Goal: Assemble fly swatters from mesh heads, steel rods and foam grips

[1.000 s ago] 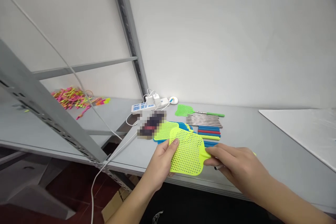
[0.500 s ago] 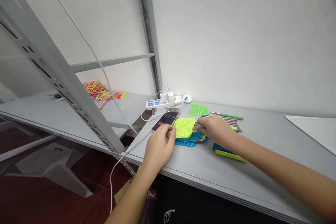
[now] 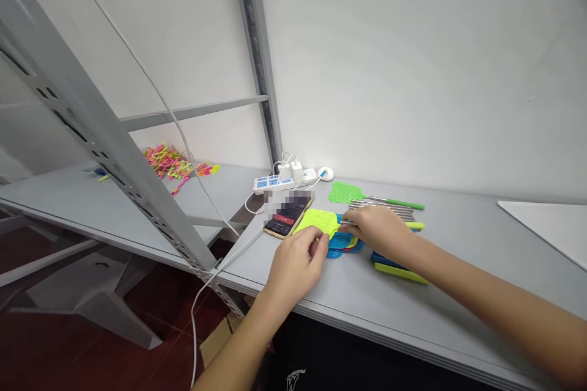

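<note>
A yellow mesh fly swatter head (image 3: 316, 220) lies on top of a pile of blue, yellow and red swatter heads (image 3: 338, 246). My left hand (image 3: 300, 259) pinches its lower edge near the neck, thumb and fingers closed. My right hand (image 3: 373, 225) is closed around a thin metal rod (image 3: 345, 222), whose tip is close to the yellow neck; whether they touch I cannot tell. Past that hand, a yellow handle end (image 3: 415, 225) shows. Several bare metal rods (image 3: 403, 211) lie behind my right hand, beside a whole green fly swatter (image 3: 346, 192). Yellow-green and blue handles (image 3: 401, 273) lie nearer the front.
A phone (image 3: 284, 223) lies left of the pile, with a white power strip (image 3: 266, 183) and cables behind it. Grey shelf posts (image 3: 257, 36) rise on the left. Colourful small pieces (image 3: 167, 162) are heaped on the adjoining shelf. A white board (image 3: 545, 226) lies at right.
My left hand has moved right, from the yellow head's left side to near its neck. The yellow head has shifted slightly left and turned, its neck now showing apart from the rod tip.
</note>
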